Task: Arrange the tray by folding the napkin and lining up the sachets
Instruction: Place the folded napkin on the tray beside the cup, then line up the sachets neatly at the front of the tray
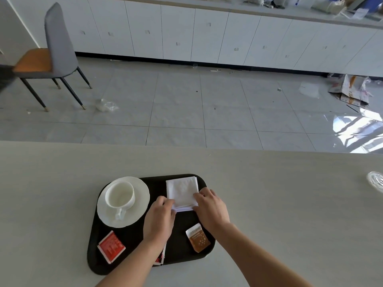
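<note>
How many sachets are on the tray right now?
3: a red sachet at the near-left of the tray, a brown sachet near-right, and a third sachet mostly hidden under the left forearm. Others may be hidden there.

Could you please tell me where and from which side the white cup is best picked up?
Probably by its handle, coming from the near side: the cup stands upright on the saucer with the handle pointing that way.

matt black tray (182, 253), glossy white saucer (141, 195)
</note>
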The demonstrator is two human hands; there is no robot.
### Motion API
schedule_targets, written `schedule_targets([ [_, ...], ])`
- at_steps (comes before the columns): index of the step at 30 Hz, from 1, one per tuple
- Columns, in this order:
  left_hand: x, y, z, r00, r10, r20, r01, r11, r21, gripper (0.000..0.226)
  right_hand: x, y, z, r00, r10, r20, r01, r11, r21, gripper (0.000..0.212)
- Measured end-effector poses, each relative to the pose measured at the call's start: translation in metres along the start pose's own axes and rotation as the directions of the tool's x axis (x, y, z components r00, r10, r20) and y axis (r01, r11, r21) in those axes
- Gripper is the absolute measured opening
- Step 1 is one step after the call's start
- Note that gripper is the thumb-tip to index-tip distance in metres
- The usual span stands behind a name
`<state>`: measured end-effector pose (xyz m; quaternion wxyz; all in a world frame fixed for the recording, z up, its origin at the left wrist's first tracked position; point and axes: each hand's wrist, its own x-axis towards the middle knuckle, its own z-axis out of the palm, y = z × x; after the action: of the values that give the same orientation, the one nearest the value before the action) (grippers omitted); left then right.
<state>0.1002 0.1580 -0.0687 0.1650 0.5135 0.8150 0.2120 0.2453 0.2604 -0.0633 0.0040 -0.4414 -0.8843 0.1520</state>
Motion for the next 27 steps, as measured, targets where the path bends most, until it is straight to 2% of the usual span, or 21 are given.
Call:
schedule_targets([
  [8,0.001,-0.001,-0.002,1.0,0.011,0.017,-0.011,1.0,-0.005,0.025,-0.005,0.004,0.004,0.999,0.009,-0.038,-0.011,0.997,-0.072,0.025],
  [12,0.0,0.0,-0.01,1.0,0.021,0.018,-0.02,0.999,-0.039,0.038,-0.006,0.0,0.0,0.999,0.025,-0.028,-0.025,1.0,-0.008,0.034],
  [16,-0.02,-0.006,-0.024,0.999,0.01,-0.04,-0.015,0.994,-0.105,0.032,-0.02,-0.001,-0.006,0.996,0.015,-0.083,-0.006,0.994,0.113,0.043],
  [20,-0.059,-0.033,-0.041,0.986,-0.078,-0.145,0.06,0.99,-0.127,0.023,-0.041,-0.003,-0.007,0.991,0.028,-0.132,0.001,0.978,0.21,0.036],
  [23,-0.091,-0.058,-0.049,0.958,-0.181,-0.222,0.164,0.982,-0.091,0.024,-0.06,-0.01,-0.002,0.991,-0.011,-0.134,0.038,0.979,0.2,0.023],
  [27,-0.123,-0.091,-0.055,0.943,-0.206,-0.263,0.22,0.975,0.025,0.031,-0.083,-0.023,0.007,0.99,-0.083,-0.111,0.102,0.98,0.172,0.023],
])
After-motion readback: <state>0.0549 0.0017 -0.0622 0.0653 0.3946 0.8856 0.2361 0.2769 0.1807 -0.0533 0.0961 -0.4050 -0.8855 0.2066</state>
